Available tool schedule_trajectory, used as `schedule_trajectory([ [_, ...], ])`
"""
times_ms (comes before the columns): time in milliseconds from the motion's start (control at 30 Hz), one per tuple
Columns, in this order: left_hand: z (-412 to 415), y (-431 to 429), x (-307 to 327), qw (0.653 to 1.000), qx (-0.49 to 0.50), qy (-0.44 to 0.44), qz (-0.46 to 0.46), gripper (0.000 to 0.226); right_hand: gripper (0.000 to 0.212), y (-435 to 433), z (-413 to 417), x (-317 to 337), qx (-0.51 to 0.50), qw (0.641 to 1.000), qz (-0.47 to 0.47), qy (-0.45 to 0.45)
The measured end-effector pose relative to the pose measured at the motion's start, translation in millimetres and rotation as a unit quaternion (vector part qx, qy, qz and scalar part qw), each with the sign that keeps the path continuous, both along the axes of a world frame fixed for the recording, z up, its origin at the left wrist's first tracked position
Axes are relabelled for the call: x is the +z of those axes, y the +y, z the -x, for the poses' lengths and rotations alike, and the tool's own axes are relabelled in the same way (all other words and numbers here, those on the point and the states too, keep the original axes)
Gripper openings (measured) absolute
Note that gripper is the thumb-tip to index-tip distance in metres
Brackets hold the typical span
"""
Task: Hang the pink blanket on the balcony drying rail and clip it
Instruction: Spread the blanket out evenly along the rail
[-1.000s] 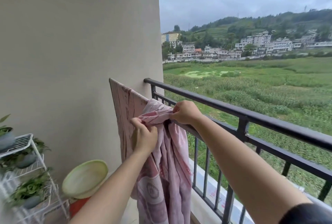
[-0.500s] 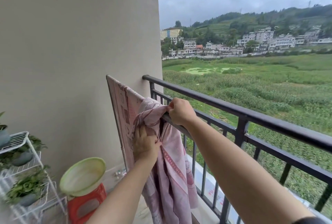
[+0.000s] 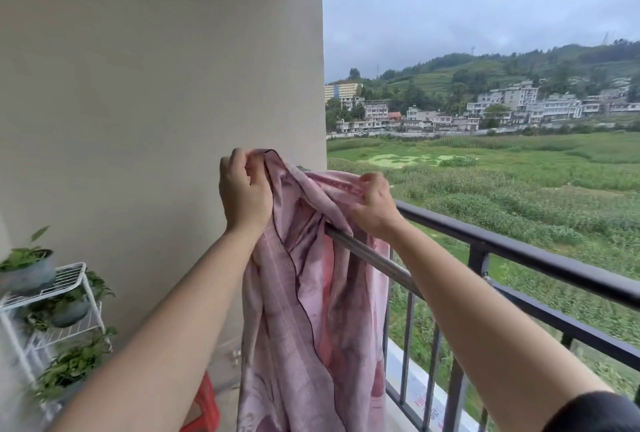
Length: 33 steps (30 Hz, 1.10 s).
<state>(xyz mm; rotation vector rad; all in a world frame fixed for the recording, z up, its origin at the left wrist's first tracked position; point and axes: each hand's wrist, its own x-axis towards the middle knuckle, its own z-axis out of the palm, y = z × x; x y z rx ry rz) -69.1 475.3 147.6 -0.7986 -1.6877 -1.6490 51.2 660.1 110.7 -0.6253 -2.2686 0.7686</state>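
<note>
The pink blanket (image 3: 308, 310) hangs bunched over a thin grey drying rail (image 3: 374, 258) that runs just inside the black balcony railing (image 3: 519, 251). My left hand (image 3: 244, 194) grips the blanket's dark-trimmed edge and holds it lifted above the rail. My right hand (image 3: 375, 205) pinches the cloth's top fold where it crosses the rail. The blanket's lower part drops out of view at the bottom. No clip is visible.
A beige wall (image 3: 156, 120) closes the balcony's far end. A white wire shelf (image 3: 65, 293) with potted plants (image 3: 27, 265) stands at the left. A red stool (image 3: 204, 407) sits on the floor beside the blanket.
Both hands have risen. My left hand went from low on the cloth to lifting its edge above the rail. The blanket part spread flat toward the wall is now gathered between my hands.
</note>
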Motion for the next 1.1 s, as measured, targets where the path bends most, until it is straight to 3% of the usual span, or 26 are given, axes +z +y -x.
schedule_trajectory([
  [67,-10.8,-3.3,17.4,0.999,-0.033,0.017,-0.019,0.014,0.100,-17.9,1.0,-13.0,0.010,0.994,-0.019,-0.107],
  [100,-17.4,-4.5,21.5,0.999,-0.040,0.029,-0.021,0.014,0.106,-23.9,3.9,-20.3,-0.021,0.990,-0.029,-0.140],
  [133,-23.7,-5.2,23.4,0.998,-0.044,0.038,-0.019,0.015,0.101,-27.8,6.7,-25.5,-0.057,0.986,-0.033,-0.155],
  [233,-39.7,-7.8,17.6,0.997,-0.059,0.051,-0.012,0.016,0.052,-34.3,2.5,-24.2,-0.126,0.980,-0.042,-0.148],
  [367,-58.8,-15.4,-2.2,0.997,-0.064,0.049,0.006,0.016,0.019,-26.6,-40.2,4.7,-0.245,0.940,-0.157,-0.176],
  [467,-71.6,-18.0,-22.5,0.997,-0.072,0.039,-0.012,0.017,0.011,-17.3,-78.2,31.2,-0.284,0.942,-0.181,-0.012],
  [533,-82.8,-17.5,-39.1,0.994,-0.106,0.014,0.007,0.024,0.016,-14.5,-101.1,40.7,-0.310,0.935,-0.153,0.083],
  [600,-97.8,-18.1,-56.3,0.981,-0.179,0.012,0.075,0.040,0.017,-12.9,-120.9,41.4,-0.327,0.939,-0.089,0.054],
  [700,-119.0,-19.5,-79.1,0.936,-0.218,0.052,0.270,0.070,0.016,-17.2,-158.3,32.4,-0.335,0.942,-0.030,-0.007],
  [767,-126.5,-14.8,-91.5,0.909,-0.177,0.068,0.371,0.059,0.022,-25.2,-186.4,26.1,-0.340,0.940,-0.027,0.015],
  [833,-138.8,-12.1,-97.7,0.913,-0.180,0.012,0.367,0.027,0.024,-33.6,-212.5,21.9,-0.343,0.939,-0.006,0.012],
  [867,-146.2,-11.4,-101.5,0.923,-0.181,-0.013,0.339,0.022,0.020,-36.2,-224.5,20.2,-0.341,0.940,0.021,0.003],
  [1000,-188.5,-9.3,-121.0,0.947,-0.216,-0.032,0.238,0.024,0.024,-49.0,-269.1,15.6,-0.330,0.930,0.159,0.001],
  [1100,-224.6,-17.0,-128.8,0.937,-0.265,-0.015,0.225,0.024,0.024,-62.2,-299.6,14.3,-0.366,0.924,0.112,-0.026],
])
